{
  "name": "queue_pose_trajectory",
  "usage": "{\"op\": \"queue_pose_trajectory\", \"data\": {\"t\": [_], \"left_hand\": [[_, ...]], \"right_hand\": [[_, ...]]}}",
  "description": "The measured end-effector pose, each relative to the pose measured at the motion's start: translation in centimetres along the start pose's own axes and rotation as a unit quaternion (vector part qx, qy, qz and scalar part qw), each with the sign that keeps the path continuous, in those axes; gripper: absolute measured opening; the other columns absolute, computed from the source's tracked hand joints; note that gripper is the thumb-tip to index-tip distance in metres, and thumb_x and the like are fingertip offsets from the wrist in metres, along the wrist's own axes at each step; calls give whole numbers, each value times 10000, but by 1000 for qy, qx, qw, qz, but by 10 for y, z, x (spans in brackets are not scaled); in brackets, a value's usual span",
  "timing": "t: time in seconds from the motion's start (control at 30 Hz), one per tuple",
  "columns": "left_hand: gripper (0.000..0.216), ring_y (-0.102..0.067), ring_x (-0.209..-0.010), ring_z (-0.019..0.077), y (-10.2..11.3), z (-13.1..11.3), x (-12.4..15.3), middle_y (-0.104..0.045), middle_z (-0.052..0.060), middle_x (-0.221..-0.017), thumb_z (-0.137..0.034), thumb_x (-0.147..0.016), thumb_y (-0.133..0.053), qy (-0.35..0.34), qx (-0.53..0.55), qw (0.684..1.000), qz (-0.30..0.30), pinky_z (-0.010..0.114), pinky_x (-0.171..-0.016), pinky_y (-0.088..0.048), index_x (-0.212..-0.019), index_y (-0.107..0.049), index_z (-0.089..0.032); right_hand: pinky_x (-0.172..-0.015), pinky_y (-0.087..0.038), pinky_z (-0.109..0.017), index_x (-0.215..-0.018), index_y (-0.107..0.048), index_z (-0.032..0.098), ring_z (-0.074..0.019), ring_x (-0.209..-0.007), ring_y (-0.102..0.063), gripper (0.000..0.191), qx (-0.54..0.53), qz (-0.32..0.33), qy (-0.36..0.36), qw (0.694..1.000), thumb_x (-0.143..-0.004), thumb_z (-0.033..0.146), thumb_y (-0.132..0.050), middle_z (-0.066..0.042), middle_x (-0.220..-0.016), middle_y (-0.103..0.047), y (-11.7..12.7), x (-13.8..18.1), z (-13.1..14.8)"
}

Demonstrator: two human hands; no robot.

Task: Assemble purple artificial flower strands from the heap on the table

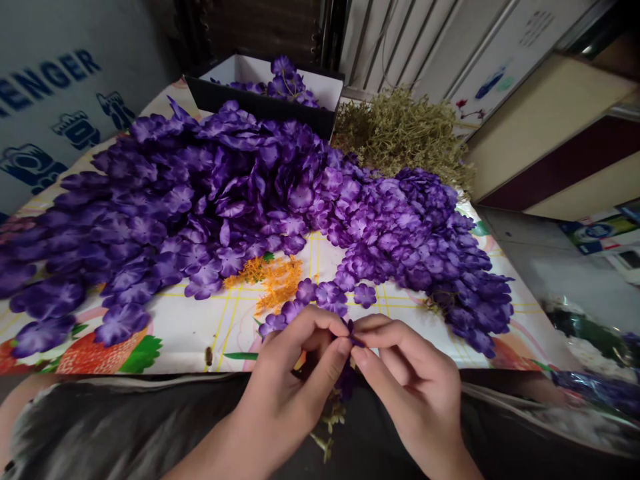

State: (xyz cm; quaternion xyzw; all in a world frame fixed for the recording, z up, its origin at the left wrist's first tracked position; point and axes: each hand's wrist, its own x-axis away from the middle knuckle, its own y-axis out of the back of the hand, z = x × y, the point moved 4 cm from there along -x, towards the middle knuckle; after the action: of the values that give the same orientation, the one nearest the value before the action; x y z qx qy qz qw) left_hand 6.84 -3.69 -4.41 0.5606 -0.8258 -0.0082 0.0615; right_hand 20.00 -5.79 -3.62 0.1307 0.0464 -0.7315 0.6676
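At the table's front edge, my left hand and my right hand meet fingertip to fingertip. Both pinch a small purple artificial flower between thumb and forefinger. A green artificial stem hangs below the hands over my lap, with more purple petals partly hidden behind the fingers. Just beyond my knuckles lie a few loose purple flowers and a little bunch of orange sprigs.
Large heaps of purple petals and smaller blossoms cover much of the patterned tablecloth. Behind them stand a black box holding purple flowers and a pile of dry green stems. Plastic-wrapped items lie at the right.
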Motion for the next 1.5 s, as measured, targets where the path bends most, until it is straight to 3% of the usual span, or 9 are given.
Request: {"op": "queue_pose_trajectory", "data": {"t": [0.17, 0.4, 0.63, 1.1, 1.5], "left_hand": [[93, -383, -518, 86, 0, -1, 0, -453, -57, -591, -231, -890, -542, -4, -8, 1000, 3, 195, -476, -300, -804, -551, -196], [141, -337, -541, 90, -1, 4, -2, -359, -70, -582, -326, -870, -578, 71, 101, 992, 22, 202, -504, -293, -829, -572, -192], [141, -384, -561, 87, -3, 5, -3, -454, -55, -604, -307, -871, -582, 95, 148, 984, 37, 205, -530, -302, -816, -581, -177], [206, -336, -550, 80, -5, 12, -7, -446, -49, -587, -342, -835, -633, 130, 247, 957, 76, 205, -516, -248, -795, -576, -148], [163, -351, -556, 76, -6, 13, -7, -459, -47, -601, -311, -835, -633, 142, 270, 948, 88, 195, -524, -261, -832, -594, -152]], "right_hand": [[-650, -551, -194, -844, -627, 226, -133, -774, -664, 197, 64, -46, 24, 997, -798, 38, -589, 1, -811, -685, 4, 4, 1], [-732, -529, -225, -945, -617, 214, -133, -857, -629, 285, 127, -30, 104, 986, -802, -22, -543, -11, -856, -661, 2, 4, 10], [-765, -520, -231, -938, -605, 220, -133, -863, -618, 271, 139, -27, 92, 986, -815, -7, -524, -3, -845, -651, 2, 5, 8], [-722, -528, -279, -935, -602, 144, -157, -843, -607, 309, 182, 3, 189, 965, -773, -99, -501, -64, -860, -610, -1, 2, 16], [-761, -515, -278, -956, -596, 123, -153, -883, -590, 339, 199, 16, 204, 958, -762, -128, -477, -73, -888, -591, 2, 1, 15]]}}
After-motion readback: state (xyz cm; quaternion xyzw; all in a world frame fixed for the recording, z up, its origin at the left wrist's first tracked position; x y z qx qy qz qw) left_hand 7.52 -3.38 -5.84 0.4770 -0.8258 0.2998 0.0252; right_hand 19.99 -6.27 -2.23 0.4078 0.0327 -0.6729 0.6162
